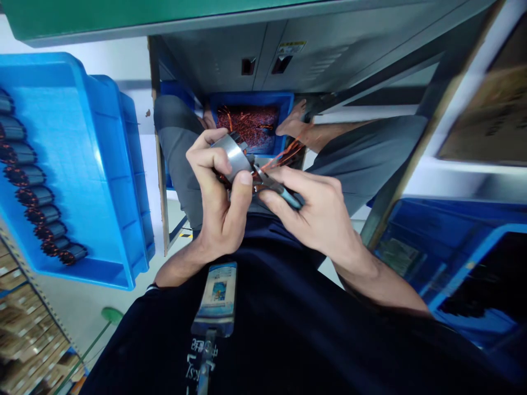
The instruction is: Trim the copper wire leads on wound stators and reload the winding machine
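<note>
— Above my lap, the metal core (235,158) sits in my left hand (220,203), thumb and fingers curled round it. My right hand (319,211) grips the teal-handled pliers (291,199), their nose close to one end of the core.

— Biting on anything?

— I can't tell; it's too blurred there. If the nose strays off the loose copper strands (286,156), I'd expect it to nick the core itself.

— And your skin?

— My left thumb (245,181) lies right beside the tool's nose. The core's side looks smooth, so with a weak hold it could turn, and the metal might pinch me.

— Those strands reach out a fair way.

— They fan up past my right knuckles. If one springs, it could scratch me, or fall wide of the blue bin (249,96) between my feet, where the copper scraps (247,122) lie.

— And on your left?

— The blue tray (109,181) there has a row of wound cores (35,196) along its far side. A scrap flicked that way might lodge among them. My badge (218,293) lies near my left forearm; a stray strand could snag it.
</note>
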A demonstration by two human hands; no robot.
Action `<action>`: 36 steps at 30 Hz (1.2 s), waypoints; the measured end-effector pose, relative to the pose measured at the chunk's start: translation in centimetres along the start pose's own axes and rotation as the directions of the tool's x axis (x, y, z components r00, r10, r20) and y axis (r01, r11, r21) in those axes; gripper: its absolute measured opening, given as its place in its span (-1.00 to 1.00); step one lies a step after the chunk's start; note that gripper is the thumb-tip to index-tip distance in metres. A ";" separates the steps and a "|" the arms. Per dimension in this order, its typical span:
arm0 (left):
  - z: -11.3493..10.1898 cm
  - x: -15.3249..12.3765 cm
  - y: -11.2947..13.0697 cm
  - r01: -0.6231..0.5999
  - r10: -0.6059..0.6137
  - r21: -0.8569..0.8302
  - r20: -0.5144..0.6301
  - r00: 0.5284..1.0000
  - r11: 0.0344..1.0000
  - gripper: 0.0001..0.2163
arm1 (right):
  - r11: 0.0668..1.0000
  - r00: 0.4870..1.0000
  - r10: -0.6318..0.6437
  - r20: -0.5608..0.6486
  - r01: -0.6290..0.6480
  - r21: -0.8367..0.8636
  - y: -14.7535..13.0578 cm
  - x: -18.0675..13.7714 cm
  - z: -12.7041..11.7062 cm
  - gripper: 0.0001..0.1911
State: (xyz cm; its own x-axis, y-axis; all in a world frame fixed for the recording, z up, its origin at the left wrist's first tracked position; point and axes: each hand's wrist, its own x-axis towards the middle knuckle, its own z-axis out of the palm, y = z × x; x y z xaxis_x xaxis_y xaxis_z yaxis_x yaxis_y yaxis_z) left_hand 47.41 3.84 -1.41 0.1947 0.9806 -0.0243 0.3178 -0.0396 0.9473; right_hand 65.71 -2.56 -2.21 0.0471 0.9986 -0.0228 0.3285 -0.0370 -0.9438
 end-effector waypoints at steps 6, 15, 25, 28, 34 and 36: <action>4.1 6.4 -10.4 -0.190 0.198 0.152 -0.042 0.979 0.970 -0.68 | 0.982 0.986 0.156 0.054 -0.161 0.098 11.1 6.7 3.8 -0.19; 11.0 14.5 -26.5 0.200 -0.194 0.209 -0.051 0.980 0.957 -0.70 | 0.735 0.818 0.497 0.291 -0.575 0.360 25.1 13.3 9.5 -0.26; 6.9 11.1 -18.2 -0.097 0.067 0.297 0.111 0.992 0.950 -0.72 | 0.600 0.873 0.435 0.220 -0.463 0.652 19.2 12.7 7.3 -0.33; 4.9 9.1 -13.7 -0.198 0.144 0.245 0.223 0.964 0.949 -0.66 | 0.520 0.907 0.345 0.240 -0.397 0.756 14.9 10.5 5.4 -0.32; 1.8 4.4 -7.9 -0.579 0.530 0.088 0.314 0.788 0.810 -0.50 | 0.591 0.926 0.309 0.215 -0.364 0.720 8.5 5.5 0.9 -0.31; 1.3 2.9 -6.4 -0.588 0.567 0.042 0.217 0.795 0.808 -0.19 | 0.672 0.944 0.286 0.164 -0.319 0.668 7.6 4.4 -0.3 -0.31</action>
State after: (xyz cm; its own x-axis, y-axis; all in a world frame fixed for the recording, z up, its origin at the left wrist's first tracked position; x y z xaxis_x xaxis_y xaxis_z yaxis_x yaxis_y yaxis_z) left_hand 47.13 6.64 -7.92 0.5365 0.7150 0.4483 0.1811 -0.6163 0.7664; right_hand 68.67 1.51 -9.41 -0.0159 0.9383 -0.3454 -0.4249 -0.3190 -0.8472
